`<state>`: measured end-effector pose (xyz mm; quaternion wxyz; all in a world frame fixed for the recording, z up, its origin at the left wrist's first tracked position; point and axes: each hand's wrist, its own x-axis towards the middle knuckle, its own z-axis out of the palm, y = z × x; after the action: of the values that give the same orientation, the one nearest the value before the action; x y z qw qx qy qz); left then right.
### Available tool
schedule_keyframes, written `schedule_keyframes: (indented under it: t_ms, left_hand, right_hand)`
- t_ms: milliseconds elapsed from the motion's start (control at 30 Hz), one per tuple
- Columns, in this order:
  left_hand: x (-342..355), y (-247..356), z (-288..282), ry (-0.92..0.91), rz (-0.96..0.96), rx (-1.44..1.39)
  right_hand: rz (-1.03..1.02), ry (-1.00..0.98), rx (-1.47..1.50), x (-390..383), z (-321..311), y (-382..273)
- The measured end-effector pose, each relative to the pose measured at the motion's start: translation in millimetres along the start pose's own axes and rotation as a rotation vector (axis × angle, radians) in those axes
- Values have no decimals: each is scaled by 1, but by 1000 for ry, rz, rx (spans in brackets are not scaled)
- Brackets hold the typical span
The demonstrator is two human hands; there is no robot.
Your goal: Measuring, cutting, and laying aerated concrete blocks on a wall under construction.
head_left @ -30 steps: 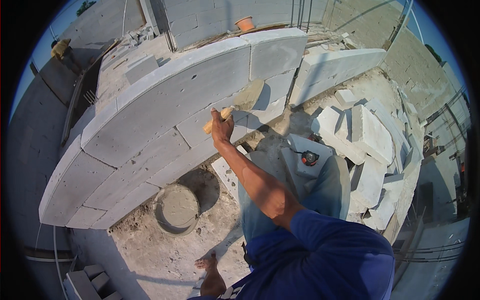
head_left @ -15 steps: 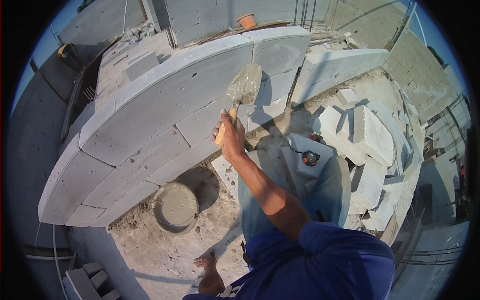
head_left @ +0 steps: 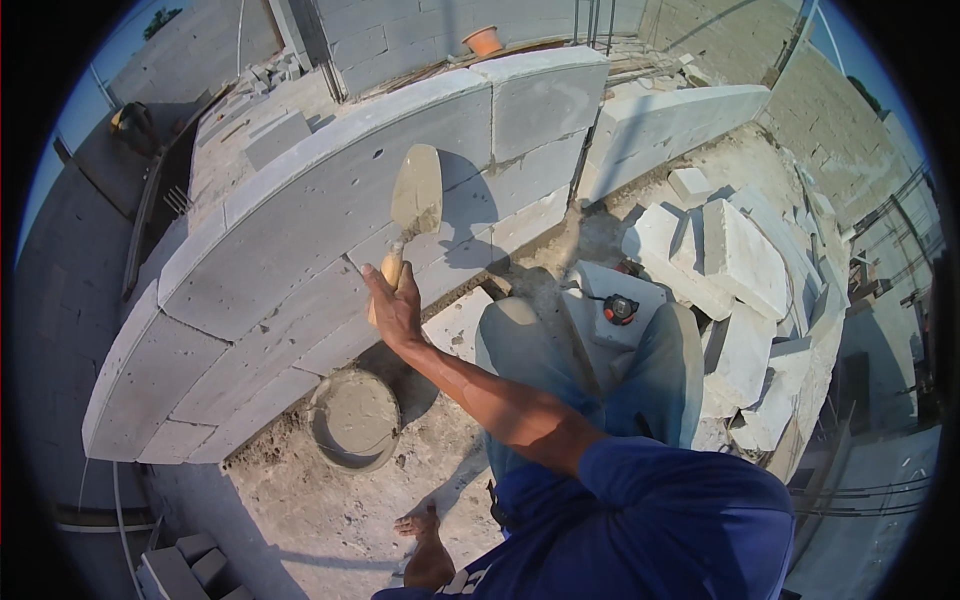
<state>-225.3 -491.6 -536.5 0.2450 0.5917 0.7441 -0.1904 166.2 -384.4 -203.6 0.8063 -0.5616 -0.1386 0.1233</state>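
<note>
My right hand (head_left: 396, 308) is closed round the wooden handle of a trowel (head_left: 416, 190), whose mortar-smeared blade points up. The blade is held in front of a low wall of pale concrete blocks (head_left: 300, 215) and casts a shadow on it; whether it touches the blocks I cannot tell. Below and to the left, a round bucket (head_left: 327, 447) of wet grey mortar (head_left: 358, 412) stands on the ground by the wall's foot. Lower down, my left hand (head_left: 420, 524) hangs over the ground, fingers apart, with nothing in it.
A tape measure (head_left: 620, 310) lies on a block between my knees. Broken pale blocks (head_left: 740, 270) are heaped on the right. Behind the wall sits an orange bucket (head_left: 484, 41). Another person (head_left: 133, 125) is bent over at the far left. More blocks (head_left: 185, 570) lie at lower left.
My right hand has moved left and slightly down with the trowel, and the blade has turned more upright. The left hand stays nearly in place.
</note>
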Motion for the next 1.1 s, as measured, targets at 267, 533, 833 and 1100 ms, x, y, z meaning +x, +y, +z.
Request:
schedule_keyframes:
  t_ms: [267,533,833,1100]
  left_hand:
    - [-6,4,5,21,50,-75]
    - [-3,-2,15,79,-102,-144]
    - [-6,-22,11,82,-137,-119]
    - [7,-3,14,-17,-50,3]
  right_hand:
    - [-95,-646,-591,-130,-66,70]
    - [-328,-1196,-1334,-102,-107,103]
    - [-667,-1305,-1301,-30,-123,89]
    - [-579,-1106,-1375,24,-172,69]
